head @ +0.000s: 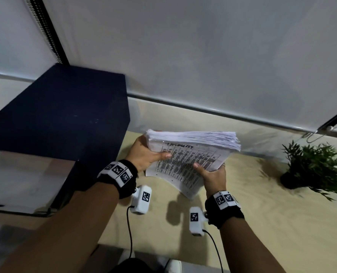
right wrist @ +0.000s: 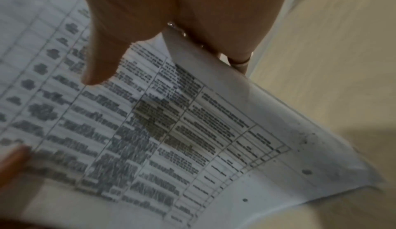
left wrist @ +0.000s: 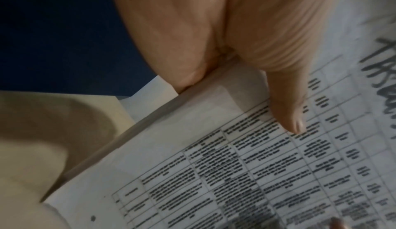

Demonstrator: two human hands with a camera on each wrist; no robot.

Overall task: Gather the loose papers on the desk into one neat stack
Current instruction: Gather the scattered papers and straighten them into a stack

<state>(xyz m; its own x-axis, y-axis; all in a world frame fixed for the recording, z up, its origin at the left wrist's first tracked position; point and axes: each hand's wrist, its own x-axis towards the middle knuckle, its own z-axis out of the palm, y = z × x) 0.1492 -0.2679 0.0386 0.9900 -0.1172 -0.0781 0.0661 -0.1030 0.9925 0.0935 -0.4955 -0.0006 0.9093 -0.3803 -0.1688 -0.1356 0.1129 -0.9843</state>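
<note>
A thick stack of printed papers (head: 191, 152) with a table on its facing sheet is held above the beige desk (head: 252, 209), tilted with its far edge up. My left hand (head: 146, 155) grips the stack's left edge, thumb on the printed face (left wrist: 295, 114). My right hand (head: 211, 174) grips the right edge, thumb on the sheet (right wrist: 100, 70), fingers behind and hidden. The stack's near sheets (right wrist: 235, 148) curl downward.
A dark blue box (head: 61, 113) stands on the desk's left, close to my left hand. A small potted plant (head: 313, 168) sits at the right. A white wall with a blind runs behind the desk.
</note>
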